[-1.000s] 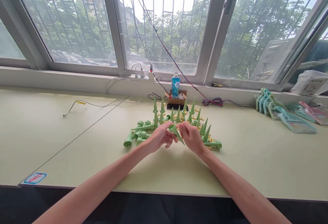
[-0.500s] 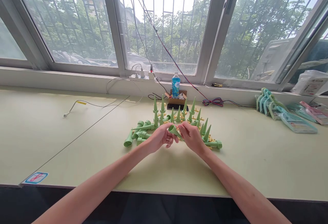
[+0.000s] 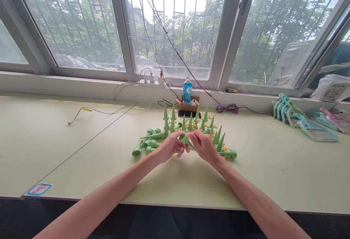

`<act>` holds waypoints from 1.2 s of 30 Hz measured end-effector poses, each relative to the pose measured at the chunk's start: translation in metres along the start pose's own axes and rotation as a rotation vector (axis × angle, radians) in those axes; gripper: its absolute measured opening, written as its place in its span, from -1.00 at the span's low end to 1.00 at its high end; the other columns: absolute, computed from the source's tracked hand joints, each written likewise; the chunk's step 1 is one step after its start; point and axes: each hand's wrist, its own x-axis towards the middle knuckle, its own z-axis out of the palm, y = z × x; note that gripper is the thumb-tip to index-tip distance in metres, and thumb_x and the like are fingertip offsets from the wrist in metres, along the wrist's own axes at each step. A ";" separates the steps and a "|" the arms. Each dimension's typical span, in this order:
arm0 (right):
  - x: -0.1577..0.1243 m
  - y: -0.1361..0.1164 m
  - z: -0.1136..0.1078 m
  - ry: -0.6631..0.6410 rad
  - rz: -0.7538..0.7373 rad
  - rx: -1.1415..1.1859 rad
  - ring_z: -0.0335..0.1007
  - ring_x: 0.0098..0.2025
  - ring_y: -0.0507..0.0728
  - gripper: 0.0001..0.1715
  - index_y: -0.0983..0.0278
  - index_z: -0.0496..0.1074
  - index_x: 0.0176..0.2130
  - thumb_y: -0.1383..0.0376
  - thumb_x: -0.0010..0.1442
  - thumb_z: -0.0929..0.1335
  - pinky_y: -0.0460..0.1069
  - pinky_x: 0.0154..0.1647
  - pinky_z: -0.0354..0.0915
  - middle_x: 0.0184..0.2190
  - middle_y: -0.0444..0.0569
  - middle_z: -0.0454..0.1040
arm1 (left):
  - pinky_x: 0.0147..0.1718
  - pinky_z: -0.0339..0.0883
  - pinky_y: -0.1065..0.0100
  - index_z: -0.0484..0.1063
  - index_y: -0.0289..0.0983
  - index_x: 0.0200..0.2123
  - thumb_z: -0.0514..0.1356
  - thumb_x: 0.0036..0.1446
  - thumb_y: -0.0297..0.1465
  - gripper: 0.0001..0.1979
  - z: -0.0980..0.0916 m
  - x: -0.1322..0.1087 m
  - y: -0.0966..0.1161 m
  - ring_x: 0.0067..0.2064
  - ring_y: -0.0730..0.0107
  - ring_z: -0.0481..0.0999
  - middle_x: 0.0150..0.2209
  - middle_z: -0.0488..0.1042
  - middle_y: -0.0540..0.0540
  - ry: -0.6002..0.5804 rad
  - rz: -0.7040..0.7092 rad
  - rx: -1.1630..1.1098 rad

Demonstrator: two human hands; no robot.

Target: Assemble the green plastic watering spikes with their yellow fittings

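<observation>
A green hollow plastic watering spike [image 3: 184, 138] is held in my left hand [image 3: 170, 147], its wide open end facing up toward me and its tip slanting down to the right. My right hand [image 3: 204, 146] is closed in a pinch against the side of the spike; whatever lies between its fingertips is hidden. Behind both hands, several green spikes [image 3: 190, 123] stand upright among small yellow pieces [image 3: 225, 147]. More spikes [image 3: 151, 142] lie on their sides by my left wrist, and one spike [image 3: 231, 154] lies beside my right wrist.
A bottle of blue liquid [image 3: 187, 91] stands at a small cardboard box [image 3: 186, 107], with a dark phone [image 3: 182, 114] before it. Coiled cables [image 3: 229, 108] lie along the sill. Packaged green and pink items [image 3: 314, 127] are at the right. A thin cable [image 3: 104, 112] crosses the table's left part.
Almost nothing differs. Both hands stay at the same spot with the spike, and the fingers have shifted only very slightly.
</observation>
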 end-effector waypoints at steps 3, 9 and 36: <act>0.000 -0.001 0.000 0.007 -0.011 -0.006 -0.08 -0.57 -0.04 -0.54 0.25 0.15 -0.51 0.08 0.34 0.16 -0.12 -0.54 -0.02 -0.65 -0.24 0.07 | -0.67 0.11 0.44 0.31 -0.29 -0.27 0.02 0.18 -0.17 -0.71 -0.001 0.000 -0.001 -0.68 0.47 0.28 -0.57 0.49 -0.14 0.007 0.050 -0.001; 0.000 -0.002 0.000 0.017 -0.018 -0.038 -0.09 -0.59 -0.04 -0.50 0.24 0.09 -0.55 0.07 0.34 0.15 -0.10 -0.56 -0.04 -0.67 -0.23 0.06 | -0.70 0.10 0.47 0.30 -0.27 -0.27 0.09 0.15 -0.18 -0.74 -0.004 0.003 -0.004 -0.62 0.40 0.40 -0.58 0.43 -0.07 0.011 0.107 0.013; 0.002 -0.004 0.000 0.067 0.026 -0.016 -0.07 -0.64 -0.04 -0.49 0.24 0.03 -0.58 0.10 0.35 0.15 -0.07 -0.58 -0.09 -0.71 -0.22 0.09 | -0.67 0.12 0.47 0.29 -0.24 -0.17 0.16 0.15 -0.20 -0.73 0.000 -0.001 -0.004 -0.69 0.58 0.29 -0.48 0.43 -0.02 0.060 0.196 0.207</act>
